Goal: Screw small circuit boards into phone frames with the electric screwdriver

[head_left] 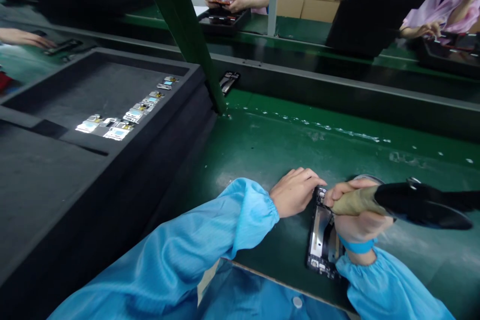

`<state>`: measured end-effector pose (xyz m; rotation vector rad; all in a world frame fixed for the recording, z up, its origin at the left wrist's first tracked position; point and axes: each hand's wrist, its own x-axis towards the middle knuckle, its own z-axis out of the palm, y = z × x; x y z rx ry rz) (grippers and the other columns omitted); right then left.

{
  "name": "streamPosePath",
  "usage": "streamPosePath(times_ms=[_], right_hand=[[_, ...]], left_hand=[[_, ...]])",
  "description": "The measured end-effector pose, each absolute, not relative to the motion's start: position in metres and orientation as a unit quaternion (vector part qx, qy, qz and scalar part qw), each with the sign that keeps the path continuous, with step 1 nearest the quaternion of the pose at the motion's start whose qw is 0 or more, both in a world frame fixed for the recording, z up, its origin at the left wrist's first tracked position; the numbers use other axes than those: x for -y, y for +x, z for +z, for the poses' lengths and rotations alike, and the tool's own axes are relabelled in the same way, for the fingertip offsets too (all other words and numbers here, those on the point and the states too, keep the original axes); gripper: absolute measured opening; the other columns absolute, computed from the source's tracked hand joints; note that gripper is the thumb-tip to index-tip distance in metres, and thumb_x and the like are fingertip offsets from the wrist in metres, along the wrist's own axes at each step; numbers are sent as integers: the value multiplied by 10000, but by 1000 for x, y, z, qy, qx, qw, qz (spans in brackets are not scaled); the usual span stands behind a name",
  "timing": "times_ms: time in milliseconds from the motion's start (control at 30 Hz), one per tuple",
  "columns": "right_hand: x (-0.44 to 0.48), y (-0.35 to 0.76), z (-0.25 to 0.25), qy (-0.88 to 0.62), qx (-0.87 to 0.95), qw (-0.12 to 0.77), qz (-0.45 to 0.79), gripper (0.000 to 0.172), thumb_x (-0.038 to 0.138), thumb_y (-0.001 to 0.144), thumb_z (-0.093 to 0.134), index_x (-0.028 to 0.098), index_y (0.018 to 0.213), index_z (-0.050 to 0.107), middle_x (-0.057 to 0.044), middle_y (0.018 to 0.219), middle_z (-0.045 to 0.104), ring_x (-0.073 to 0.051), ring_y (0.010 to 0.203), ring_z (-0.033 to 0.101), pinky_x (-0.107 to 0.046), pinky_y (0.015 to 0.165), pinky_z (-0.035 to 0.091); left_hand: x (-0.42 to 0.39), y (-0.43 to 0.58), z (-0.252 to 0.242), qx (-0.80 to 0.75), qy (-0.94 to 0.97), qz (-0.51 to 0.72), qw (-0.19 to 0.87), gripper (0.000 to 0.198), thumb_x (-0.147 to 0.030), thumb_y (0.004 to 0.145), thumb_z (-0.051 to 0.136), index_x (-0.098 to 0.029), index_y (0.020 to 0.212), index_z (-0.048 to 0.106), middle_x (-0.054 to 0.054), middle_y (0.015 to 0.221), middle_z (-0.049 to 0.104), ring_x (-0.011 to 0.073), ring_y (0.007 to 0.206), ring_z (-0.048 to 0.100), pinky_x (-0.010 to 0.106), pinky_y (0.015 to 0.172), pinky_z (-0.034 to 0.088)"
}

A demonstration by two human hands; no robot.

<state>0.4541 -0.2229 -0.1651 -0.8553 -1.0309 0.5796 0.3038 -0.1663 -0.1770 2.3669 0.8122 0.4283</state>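
A phone with its back off (320,237) lies on the green bench, with a circuit board, a metal plate and a dark flex strip showing. My left hand (298,191) is closed against the phone's upper left corner, its fingertips partly hidden. In my closed right hand (360,225) is an electric screwdriver (356,201), a yellowish barrel with a black end, held over the upper right of the phone. The hand hides the screwdriver's tip and the phone's right side. A blue wrist strap (358,245) circles my right wrist.
A black foam tray (108,147) on the left holds several small circuit boards (119,130). A green post (187,25) slants down beside it, near another phone part (229,81). Across the line, people in pink work at trays. Another person's hand (28,39) is at far left.
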Motion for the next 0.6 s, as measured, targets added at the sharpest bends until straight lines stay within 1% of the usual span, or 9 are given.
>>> streamPosePath(times_ms=[133, 200, 267, 367, 433, 467, 533, 567, 600], right_hand=[[220, 473, -155, -414, 425, 764, 254, 622, 878, 926, 582, 287, 1095, 675, 34, 621, 603, -204, 421, 520, -354, 429, 453], [218, 490, -148, -428, 388, 784, 229, 617, 894, 923, 554, 312, 1092, 673, 25, 626, 598, -219, 444, 522, -389, 457, 472], [216, 505, -141, -460, 353, 794, 182, 591, 877, 919, 573, 316, 1064, 689, 10, 628, 583, -232, 469, 523, -419, 477, 471], [211, 519, -135, -501, 309, 801, 113, 602, 891, 893, 581, 306, 977, 694, 4, 604, 551, -233, 459, 495, -418, 441, 431], [209, 523, -135, -506, 300, 803, 100, 632, 926, 875, 571, 309, 957, 677, 14, 592, 542, -225, 435, 484, -403, 406, 416], [207, 524, -136, -504, 300, 804, 99, 633, 928, 872, 578, 308, 962, 672, 18, 592, 545, -220, 425, 485, -394, 394, 415], [206, 526, -138, -495, 304, 809, 94, 618, 907, 882, 594, 300, 970, 669, 21, 588, 555, -212, 405, 491, -377, 376, 410], [205, 527, -140, -490, 305, 812, 91, 596, 880, 899, 599, 294, 974, 670, 21, 587, 563, -210, 397, 496, -371, 371, 410], [205, 528, -142, -485, 307, 814, 89, 568, 848, 921, 597, 288, 981, 670, 21, 587, 569, -209, 391, 500, -366, 368, 412]], left_hand=[[166, 302, -174, -310, 890, 160, 292, 423, -75, 1071, 501, -244, 1425, 660, 63, 1345, 720, 243, 1196, 656, 388, 1039, 526], [166, 300, -173, -308, 893, 161, 285, 424, -76, 1079, 482, -242, 1423, 666, 61, 1350, 720, 239, 1192, 656, 382, 1041, 524], [166, 298, -172, -301, 900, 159, 273, 402, -87, 1091, 467, -236, 1393, 685, 66, 1338, 727, 237, 1185, 658, 383, 1048, 521], [178, 297, -170, -256, 921, 150, 254, 309, -142, 1095, 503, -232, 1286, 729, 78, 1262, 756, 250, 1152, 673, 410, 1024, 528], [194, 299, -171, -152, 941, 138, 268, 180, -284, 1088, 612, -251, 1200, 750, 69, 1219, 779, 252, 1115, 694, 415, 989, 539], [203, 300, -172, -92, 947, 130, 280, 177, -381, 1071, 677, -263, 1180, 751, 60, 1227, 786, 250, 1112, 704, 411, 990, 542], [218, 302, -174, -13, 951, 112, 288, 350, -562, 1016, 769, -278, 1217, 736, 53, 1301, 783, 249, 1151, 711, 402, 1025, 539], [221, 302, -175, -10, 956, 101, 277, 440, -623, 998, 785, -276, 1260, 721, 61, 1346, 770, 256, 1181, 708, 404, 1051, 533], [221, 302, -176, -29, 962, 90, 258, 490, -644, 996, 787, -267, 1300, 706, 73, 1375, 756, 265, 1207, 702, 409, 1070, 528]])
